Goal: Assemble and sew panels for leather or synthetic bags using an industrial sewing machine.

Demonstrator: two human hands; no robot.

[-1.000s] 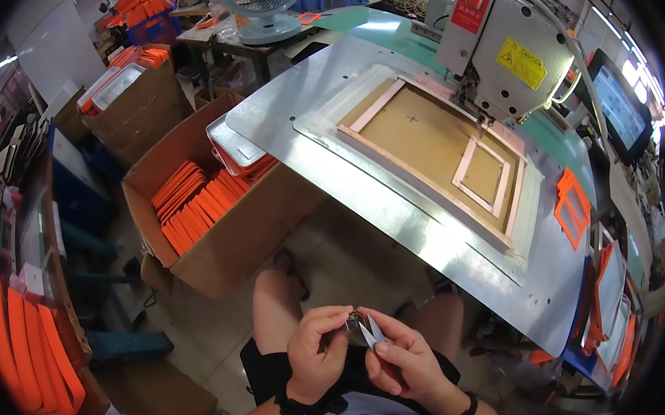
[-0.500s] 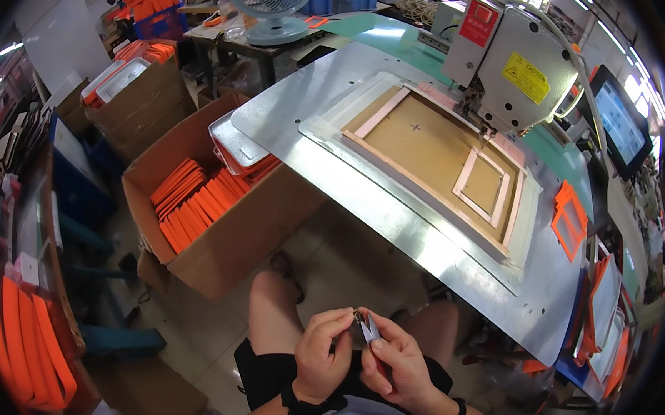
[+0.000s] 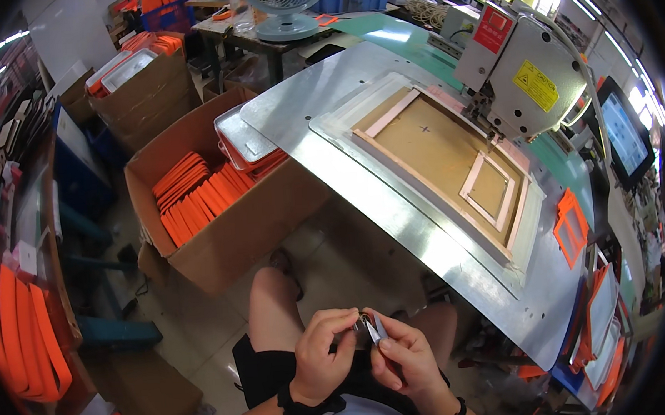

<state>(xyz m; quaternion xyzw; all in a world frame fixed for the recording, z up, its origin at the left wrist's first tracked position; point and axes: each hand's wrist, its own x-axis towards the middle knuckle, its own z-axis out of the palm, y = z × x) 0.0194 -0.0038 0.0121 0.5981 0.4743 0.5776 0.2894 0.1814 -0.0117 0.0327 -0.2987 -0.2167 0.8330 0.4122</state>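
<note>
My left hand (image 3: 322, 355) is closed in a pinch around a small round metal part (image 3: 362, 318), with brassy and dark tones, possibly a bobbin case; its details are too small to make out. In my right hand (image 3: 411, 358) I grip a pair of small snips (image 3: 373, 332), pale metal blades pointing up against that part. The snips' handle is mostly hidden by my fingers. Both hands meet above my lap, near the front edge of a metal worktable.
Right of my hands extends the metal worktable (image 3: 329, 157), carrying a framed template (image 3: 436, 142) beneath a sewing machine head (image 3: 532, 78). An orange frame piece (image 3: 571, 227) lies at its right edge. A cardboard box (image 3: 228, 257) of orange pieces stands ahead left; more orange pieces (image 3: 17, 330) are stacked far left.
The snips' blades have shifted slightly and now show spread apart beside the metal part. My hands stay nearly in place; the whole view has shifted a little.
</note>
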